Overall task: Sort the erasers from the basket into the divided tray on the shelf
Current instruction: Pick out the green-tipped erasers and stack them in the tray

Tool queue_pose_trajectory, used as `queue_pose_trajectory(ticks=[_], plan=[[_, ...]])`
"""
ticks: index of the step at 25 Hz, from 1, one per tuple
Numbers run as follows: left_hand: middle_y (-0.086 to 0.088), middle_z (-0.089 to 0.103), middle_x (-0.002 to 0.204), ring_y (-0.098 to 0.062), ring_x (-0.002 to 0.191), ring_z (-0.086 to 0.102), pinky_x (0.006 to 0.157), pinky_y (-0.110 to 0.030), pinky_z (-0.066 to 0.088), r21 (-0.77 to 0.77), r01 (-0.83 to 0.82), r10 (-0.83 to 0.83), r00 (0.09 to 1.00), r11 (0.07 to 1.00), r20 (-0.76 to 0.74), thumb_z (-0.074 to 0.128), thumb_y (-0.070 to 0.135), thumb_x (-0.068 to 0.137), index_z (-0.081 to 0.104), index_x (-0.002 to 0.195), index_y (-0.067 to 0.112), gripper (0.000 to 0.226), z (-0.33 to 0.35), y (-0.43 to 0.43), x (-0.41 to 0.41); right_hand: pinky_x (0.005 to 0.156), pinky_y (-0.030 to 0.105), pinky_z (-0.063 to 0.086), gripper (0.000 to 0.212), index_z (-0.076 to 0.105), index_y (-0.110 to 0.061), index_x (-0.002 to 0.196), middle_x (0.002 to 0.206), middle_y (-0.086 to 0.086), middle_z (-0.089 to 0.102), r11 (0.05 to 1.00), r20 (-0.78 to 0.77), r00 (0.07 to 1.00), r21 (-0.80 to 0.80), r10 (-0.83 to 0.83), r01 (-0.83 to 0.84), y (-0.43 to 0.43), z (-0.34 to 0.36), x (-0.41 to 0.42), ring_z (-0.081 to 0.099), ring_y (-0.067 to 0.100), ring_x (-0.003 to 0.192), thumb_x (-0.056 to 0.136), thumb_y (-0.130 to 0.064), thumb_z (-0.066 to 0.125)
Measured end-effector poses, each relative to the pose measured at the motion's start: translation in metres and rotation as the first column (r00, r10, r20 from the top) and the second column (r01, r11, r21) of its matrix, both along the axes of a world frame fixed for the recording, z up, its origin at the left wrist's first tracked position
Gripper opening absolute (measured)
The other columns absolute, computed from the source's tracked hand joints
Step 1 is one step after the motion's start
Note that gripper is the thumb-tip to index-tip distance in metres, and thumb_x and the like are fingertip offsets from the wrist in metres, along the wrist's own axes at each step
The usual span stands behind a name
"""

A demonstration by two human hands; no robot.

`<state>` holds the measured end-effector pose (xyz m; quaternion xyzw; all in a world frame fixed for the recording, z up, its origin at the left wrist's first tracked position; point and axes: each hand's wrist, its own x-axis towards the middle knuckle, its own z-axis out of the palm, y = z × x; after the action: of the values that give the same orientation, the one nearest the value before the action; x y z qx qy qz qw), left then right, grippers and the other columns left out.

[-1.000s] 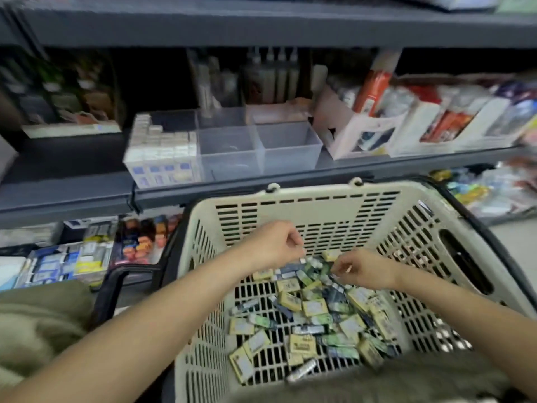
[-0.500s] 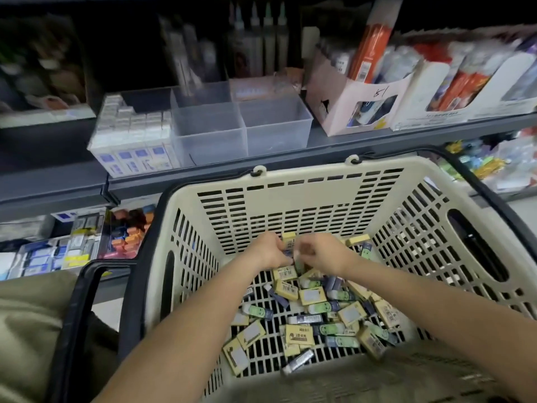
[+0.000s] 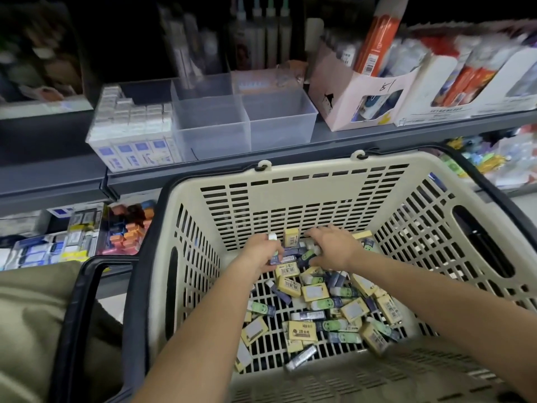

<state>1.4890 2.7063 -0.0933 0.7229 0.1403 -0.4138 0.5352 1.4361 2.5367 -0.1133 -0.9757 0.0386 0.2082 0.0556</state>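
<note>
Erasers (image 3: pixel 315 292) lie heaped on the slotted floor of the cream basket (image 3: pixel 305 181), thickest toward its far wall: yellow-sleeved blocks with barcodes, green ones printed with smiling faces, and dark blue sleeves with white ends. My left hand (image 3: pixel 258 254) is curled round a few, one white end poking above my fist. My right hand (image 3: pixel 334 248) is just beside it, fingers bent over the pile and touching it; whether they grip anything I cannot tell. Beyond the basket's rim the clear divided tray (image 3: pixel 279 132) sits on the grey shelf (image 3: pixel 348 138), its left compartment packed with white-and-blue packs.
</note>
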Motion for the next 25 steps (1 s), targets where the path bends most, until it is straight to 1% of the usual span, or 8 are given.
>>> queue_pose_trajectory(ticks=[4,6,10,13,16,18,22,25], plan=[[-0.016,0.057,0.099,-0.024,0.085,0.056,0.062,-0.027,0.05,-0.032,-0.073,0.072,0.997,0.997,-0.031,0.054,-0.006,0.082,0.052,0.093,0.005,0.016,0.0,0.004,0.0,0.099,0.038,0.033,0.051,0.039,-0.021,0.129,0.129,0.001,0.053,0.999,0.066,0.997,0.015,0.039,-0.04,0.01,-0.01,-0.006,0.047,0.023,0.118,0.085,-0.038,0.059],[-0.014,0.058,0.092,-0.02,0.076,0.056,0.063,-0.028,0.05,-0.046,-0.089,0.087,0.995,0.995,-0.044,0.054,-0.005,0.082,0.051,0.091,0.005,0.015,-0.002,0.006,0.001,0.096,0.037,0.034,0.051,0.041,-0.02,0.126,0.125,0.001,0.055,0.998,0.019,0.999,0.046,0.033,-0.034,0.013,-0.011,-0.005,0.05,0.022,0.114,0.083,-0.039,0.061],[-0.007,0.057,0.077,-0.014,0.064,0.054,0.067,-0.029,0.049,-0.085,-0.119,0.114,0.991,0.989,-0.063,0.053,-0.002,0.082,0.053,0.08,0.01,0.012,-0.002,0.008,0.001,0.095,0.037,0.038,0.072,0.039,-0.023,0.133,0.126,0.003,0.052,0.994,-0.093,0.994,-0.094,0.052,-0.061,0.01,-0.005,0.0,0.047,0.025,0.117,0.075,-0.059,0.062],[-0.007,0.057,0.078,-0.014,0.065,0.055,0.072,-0.032,0.049,-0.102,-0.094,0.088,0.994,0.99,-0.062,0.053,-0.001,0.083,0.051,0.08,0.01,0.012,-0.002,0.006,-0.001,0.088,0.036,0.038,0.072,0.049,-0.025,0.124,0.119,0.0,0.057,0.979,-0.139,0.988,-0.185,0.061,-0.087,0.003,-0.004,-0.001,0.05,0.023,0.112,0.07,-0.073,0.056],[-0.006,0.057,0.074,-0.014,0.064,0.055,0.066,-0.029,0.049,-0.106,-0.08,0.074,0.996,0.991,-0.057,0.053,0.001,0.083,0.052,0.077,0.01,0.011,-0.001,0.006,-0.002,0.074,0.03,0.044,0.059,0.055,-0.026,0.115,0.107,-0.001,0.061,0.992,-0.184,0.981,-0.095,0.065,-0.084,-0.009,0.001,-0.002,0.056,0.02,0.099,0.073,-0.068,0.058],[-0.007,0.057,0.078,-0.014,0.066,0.055,0.064,-0.027,0.048,-0.099,-0.065,0.059,0.996,0.993,-0.064,0.053,0.0,0.082,0.053,0.079,0.009,0.009,-0.002,0.006,-0.002,0.079,0.032,0.047,0.053,0.054,-0.027,0.115,0.107,0.0,0.059,0.995,-0.19,0.98,-0.06,0.062,-0.075,-0.016,0.001,-0.007,0.056,0.021,0.1,0.076,-0.061,0.06],[-0.005,0.058,0.086,-0.013,0.07,0.057,0.065,-0.028,0.049,-0.092,-0.046,0.038,0.995,0.995,-0.091,0.053,0.004,0.084,0.056,0.08,0.009,0.006,-0.005,0.006,-0.004,0.09,0.037,0.035,0.05,0.05,-0.03,0.121,0.115,0.0,0.057,0.987,-0.193,0.978,-0.122,0.084,-0.109,-0.013,-0.006,-0.011,0.054,0.021,0.105,0.078,-0.053,0.059],[-0.005,0.058,0.083,-0.013,0.071,0.057,0.063,-0.028,0.049,-0.107,-0.05,0.039,0.993,0.993,-0.107,0.053,0.006,0.087,0.056,0.093,0.008,0.007,-0.006,0.007,-0.005,0.086,0.036,0.036,0.051,0.053,-0.029,0.118,0.113,0.0,0.058,0.993,-0.15,0.987,-0.103,0.05,-0.065,-0.01,-0.005,-0.009,0.055,0.02,0.102,0.073,-0.05,0.062]])
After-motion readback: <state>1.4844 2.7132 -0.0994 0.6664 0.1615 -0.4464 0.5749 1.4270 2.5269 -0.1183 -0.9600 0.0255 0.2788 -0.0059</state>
